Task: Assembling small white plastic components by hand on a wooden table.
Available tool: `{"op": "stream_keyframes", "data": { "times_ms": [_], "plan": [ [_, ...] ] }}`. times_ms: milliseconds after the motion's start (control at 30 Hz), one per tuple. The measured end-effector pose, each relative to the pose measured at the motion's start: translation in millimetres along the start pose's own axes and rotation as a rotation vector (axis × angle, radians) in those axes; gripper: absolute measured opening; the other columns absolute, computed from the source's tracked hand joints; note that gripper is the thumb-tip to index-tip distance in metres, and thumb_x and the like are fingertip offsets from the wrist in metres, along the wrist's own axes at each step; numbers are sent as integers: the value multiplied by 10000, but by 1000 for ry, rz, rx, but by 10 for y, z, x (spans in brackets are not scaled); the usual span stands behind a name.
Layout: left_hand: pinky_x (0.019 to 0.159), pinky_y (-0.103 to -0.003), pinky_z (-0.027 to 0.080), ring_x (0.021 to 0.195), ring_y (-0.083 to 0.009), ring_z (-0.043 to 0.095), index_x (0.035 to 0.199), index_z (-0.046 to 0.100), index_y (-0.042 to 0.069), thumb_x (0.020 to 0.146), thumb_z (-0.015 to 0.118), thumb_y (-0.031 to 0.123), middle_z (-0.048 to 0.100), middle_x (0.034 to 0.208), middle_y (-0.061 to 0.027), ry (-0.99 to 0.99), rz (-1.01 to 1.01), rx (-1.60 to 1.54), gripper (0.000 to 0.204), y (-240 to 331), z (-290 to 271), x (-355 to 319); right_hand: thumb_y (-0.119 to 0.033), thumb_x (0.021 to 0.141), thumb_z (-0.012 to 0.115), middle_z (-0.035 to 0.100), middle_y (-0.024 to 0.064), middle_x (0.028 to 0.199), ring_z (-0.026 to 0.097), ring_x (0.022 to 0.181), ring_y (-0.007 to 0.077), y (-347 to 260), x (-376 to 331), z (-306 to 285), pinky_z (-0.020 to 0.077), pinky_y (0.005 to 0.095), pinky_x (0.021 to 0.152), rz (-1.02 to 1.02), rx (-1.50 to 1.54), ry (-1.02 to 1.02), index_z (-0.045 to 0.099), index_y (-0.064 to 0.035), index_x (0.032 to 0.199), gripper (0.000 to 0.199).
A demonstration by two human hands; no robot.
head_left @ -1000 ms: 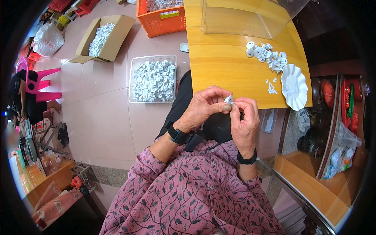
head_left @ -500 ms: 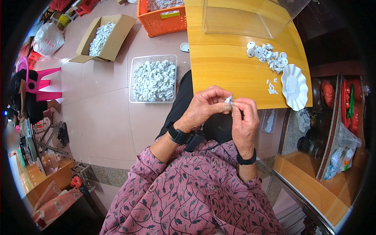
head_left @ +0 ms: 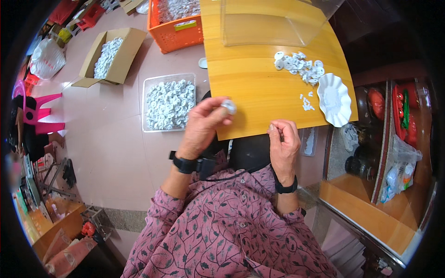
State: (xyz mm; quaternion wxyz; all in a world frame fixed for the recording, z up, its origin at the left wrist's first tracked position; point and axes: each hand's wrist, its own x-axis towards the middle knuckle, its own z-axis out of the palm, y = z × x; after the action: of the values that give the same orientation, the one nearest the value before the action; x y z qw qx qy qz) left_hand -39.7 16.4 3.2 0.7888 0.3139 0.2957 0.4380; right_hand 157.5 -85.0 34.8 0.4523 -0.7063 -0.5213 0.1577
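Because the left hand [head_left: 206, 123] holds a round white piece [head_left: 229, 106] by one side only, a slip seems the likeliest trouble; too light a pinch or a quick turn of the wrist could let it drop; it hangs above the near left corner of the worktop [head_left: 250, 88], so it might roll off to the floor [head_left: 116, 139]; the clear tub [head_left: 167, 130], down there at 10 o'clock from the left hand, is crowded with white pieces [head_left: 169, 104], and a knock could spill some; the small white bits [head_left: 307, 103] lie loose at 1 o'clock from the right hand [head_left: 285, 141], and a sweeping wrist could scatter them; the wavy white dish [head_left: 334, 99], towards 2 o'clock, sits near the worktop's edge and might be nudged off; the pile of round pieces [head_left: 301, 67] lies just past 12 o'clock.

As for the hands, the left pinches its piece between thumb and fingertips, with the other fingers curled in; the right is at 4 o'clock from that piece, over the worktop's near edge, fingers bent and thumb drawn close to the forefinger; whether those tips meet, or grip some tiny bit, I cannot tell; the two hands are well apart.
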Motion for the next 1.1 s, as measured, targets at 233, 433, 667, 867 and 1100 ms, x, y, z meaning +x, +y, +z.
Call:
{"op": "stream_keyframes", "data": {
  "times_ms": [233,433,667,867,1100],
  "plan": [
    [845,-280,573,944,-181,660,1194,618,-41,943,671,77,661,1070,-99,440,136,-34,282,196,-1019,85,-20,923,588,600,168,1036,601,968,341,601,226,-289,477,443,837,-78,-425,158,627,4,1052,137],
    [865,-311,595,982,-237,645,1239,518,-117,909,699,28,593,1114,-157,650,155,-71,403,109,-2013,102,-26,909,569,568,175,1239,534,1135,346,772,353,-317,418,470,939,-47,-875,186,589,-4,1239,332],
    [872,-324,578,1009,-252,629,1254,497,-138,908,705,54,565,1151,-173,684,97,40,447,91,-1889,189,36,911,532,638,175,1110,604,1080,328,696,388,-267,478,426,936,-74,-331,173,646,17,1169,283],
    [824,-278,564,928,-191,648,1228,563,-100,920,712,120,628,1062,-112,542,131,181,407,444,-926,284,48,901,555,628,183,1087,631,1010,335,658,363,-239,529,417,860,-60,-310,234,647,43,1107,226],
    [780,-252,546,830,-126,657,1179,640,-60,952,671,167,681,997,-81,64,99,595,323,515,216,631,8,892,581,594,162,1151,562,1080,342,716,275,-207,438,464,945,-192,-585,137,648,40,1089,210]
  ]
}}
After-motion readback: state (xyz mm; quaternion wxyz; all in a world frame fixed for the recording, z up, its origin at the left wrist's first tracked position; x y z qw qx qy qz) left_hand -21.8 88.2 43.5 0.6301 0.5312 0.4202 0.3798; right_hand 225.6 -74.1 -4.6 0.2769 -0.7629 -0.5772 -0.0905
